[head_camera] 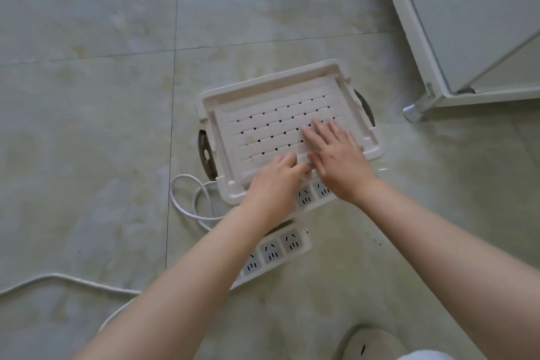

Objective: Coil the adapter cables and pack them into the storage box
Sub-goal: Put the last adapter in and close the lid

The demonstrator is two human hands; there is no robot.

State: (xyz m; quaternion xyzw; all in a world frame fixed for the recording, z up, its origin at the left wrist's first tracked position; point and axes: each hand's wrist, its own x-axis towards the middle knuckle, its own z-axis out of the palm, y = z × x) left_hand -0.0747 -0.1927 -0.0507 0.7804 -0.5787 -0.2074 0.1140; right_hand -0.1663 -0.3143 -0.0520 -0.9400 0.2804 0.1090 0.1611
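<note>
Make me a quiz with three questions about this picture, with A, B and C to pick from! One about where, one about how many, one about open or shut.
1. Where do the power strips lie?
A. on a chair
B. in a drawer
C. on the floor beside the storage box

2. How many power strips show?
A. two
B. one
C. four

3. The storage box is:
A. open
B. shut, with its lid on
C. tipped over

Answers:
1 C: both lie on the tiles next to the box.
2 A: there is a nearer one and a farther one at the box's edge.
3 B: the lid covers the top, and the right hand lies flat on it.
</note>
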